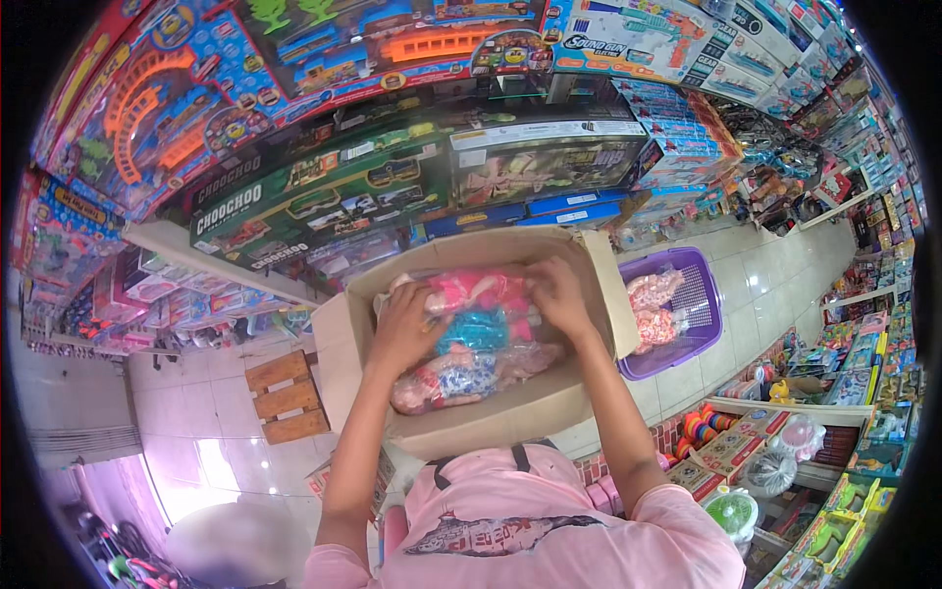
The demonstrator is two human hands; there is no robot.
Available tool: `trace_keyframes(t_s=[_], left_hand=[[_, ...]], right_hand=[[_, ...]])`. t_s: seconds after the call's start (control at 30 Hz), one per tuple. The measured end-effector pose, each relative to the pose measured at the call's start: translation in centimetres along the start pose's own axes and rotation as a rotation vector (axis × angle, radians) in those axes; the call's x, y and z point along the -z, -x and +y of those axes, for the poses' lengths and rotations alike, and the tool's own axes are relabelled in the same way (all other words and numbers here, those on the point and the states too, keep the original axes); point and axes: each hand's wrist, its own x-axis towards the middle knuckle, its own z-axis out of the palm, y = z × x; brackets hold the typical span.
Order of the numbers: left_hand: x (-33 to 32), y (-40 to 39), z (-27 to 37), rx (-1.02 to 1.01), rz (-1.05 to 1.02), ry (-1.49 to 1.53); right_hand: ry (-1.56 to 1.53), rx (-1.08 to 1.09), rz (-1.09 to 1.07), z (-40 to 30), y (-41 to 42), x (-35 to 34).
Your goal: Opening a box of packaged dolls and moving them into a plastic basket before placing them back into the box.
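Note:
An open cardboard box stands before me with several dolls in clear plastic bags inside. My left hand lies over the left end of a bagged doll in pink, fingers curled on its wrapping. At the doll's other end, my right hand grips the plastic, slightly blurred; its fingertips are partly hidden. Between my hands, below the pink doll, is a bagged doll in turquoise. Closest to me in the box, a doll in a blue-and-white patterned outfit lies on its side in its bag.
A purple plastic basket holding bagged dolls stands right of the box. Shelves of boxed toys rise close behind it. A wooden slatted pallet lies on the tiled floor at left. More toys fill a low shelf at right.

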Motion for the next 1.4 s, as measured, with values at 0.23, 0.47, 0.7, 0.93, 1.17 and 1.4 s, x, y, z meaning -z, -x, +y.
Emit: trace_keyframes(t_s=[0.23,0.47,0.7,0.93,1.17,1.4], left_hand=[[-5.6,-2.4,-4.6,0.049,-0.162,-0.361],[-6.9,-2.0,-8.5,-0.036,-0.034,-0.344],[-1.6,-2.3,-3.4,0.102,-0.03,-0.169],[0.6,0.5,-2.7,-0.084,0.294,-0.138],[3.8,5.3,0.6,-0.191,0.569,0.025],[6.0,11.3,2.3,-0.29,0.669,0.012]], right_hand=[[0.203,-0.107,-0.611,7.4,-2.0,-5.1],[0.56,-0.119,-0.372,6.5,-1.0,-7.4],[0.367,-0.13,-0.276,4.3,-1.0,-2.9],[0.2,0.183,0.041,-3.0,2.4,0.2],[0.217,0.253,0.214,-10.2,8.2,1.8],[0.356,0.321,0.259,-14.3,14.8,2.2]])
